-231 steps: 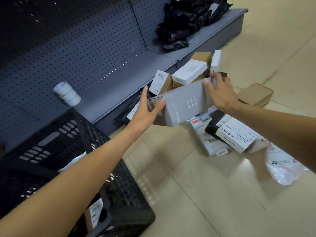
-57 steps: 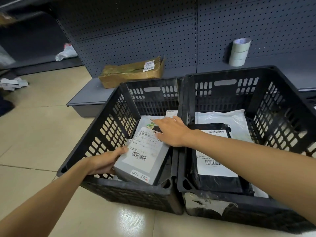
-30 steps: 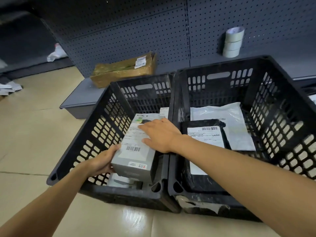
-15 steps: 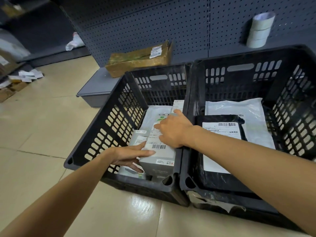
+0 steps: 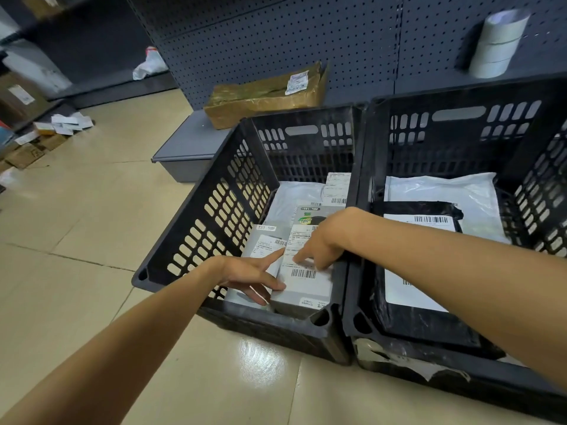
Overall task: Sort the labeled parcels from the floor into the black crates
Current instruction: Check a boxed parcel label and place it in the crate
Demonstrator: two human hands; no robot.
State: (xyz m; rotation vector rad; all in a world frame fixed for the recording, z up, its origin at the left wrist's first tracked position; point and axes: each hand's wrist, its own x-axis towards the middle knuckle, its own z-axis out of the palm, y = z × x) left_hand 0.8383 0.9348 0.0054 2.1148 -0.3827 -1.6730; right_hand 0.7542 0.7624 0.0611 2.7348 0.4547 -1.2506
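The grey box [image 5: 302,271] lies flat inside the left black crate [image 5: 214,210], in its near right corner, against the wall shared with the right black crate [image 5: 460,124]. Its long axis runs from the near wall toward the far wall, and its label with the barcode faces up, the barcode at the near end. The right hand [image 5: 322,240] rests on top of the box with the fingers extended, the fingertips pressing on the label. The left hand [image 5: 254,274] touches the left side of the box with straight, spread fingers and grips nothing. Just beside the box on the left is a smaller white box [image 5: 264,243], and behind it a white bag [image 5: 294,197]. In the right crate a black parcel [image 5: 414,271] lies on a white mailer [image 5: 445,191].
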